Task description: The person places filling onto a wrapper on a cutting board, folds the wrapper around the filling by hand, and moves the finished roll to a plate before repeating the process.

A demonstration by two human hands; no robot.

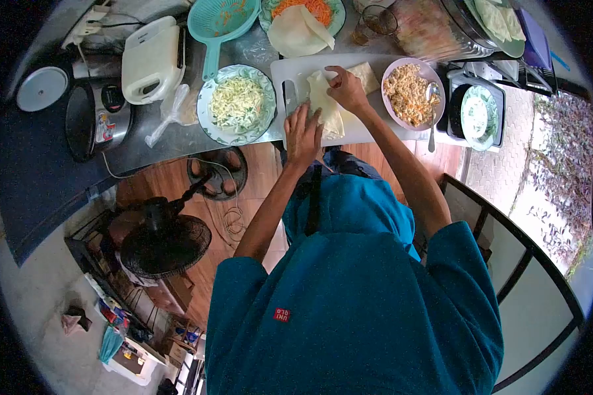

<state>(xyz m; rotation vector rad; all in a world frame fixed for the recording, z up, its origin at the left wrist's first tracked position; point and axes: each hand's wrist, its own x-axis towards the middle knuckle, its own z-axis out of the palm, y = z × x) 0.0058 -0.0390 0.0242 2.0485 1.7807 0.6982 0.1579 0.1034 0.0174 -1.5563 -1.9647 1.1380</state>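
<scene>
A pale, thin wrapper sheet [321, 99] lies partly folded on a white cutting board [359, 135]. My left hand [302, 137] rests on its near left side, fingers stretched out and fairly flat. With bent thumb and index finger, my right hand [348, 90] pinches the wrapper's upper right edge. Behind the right hand, another folded pale wrapper [364, 76] lies on the board. Right of the board stands a pink bowl [387, 118] of chopped orange-and-white filling with a spoon [431, 105] in it. A patterned plate [204, 125] of shredded cabbage is on the left.
A green colander [212, 59] and a plate of shredded carrot [310, 12] with a wrapper over it sit behind. There is a drinking glass [379, 23], a white sandwich maker [153, 59] and a rice cooker [105, 112]. Below left stands a fan [168, 243]; a black railing [530, 253] runs right.
</scene>
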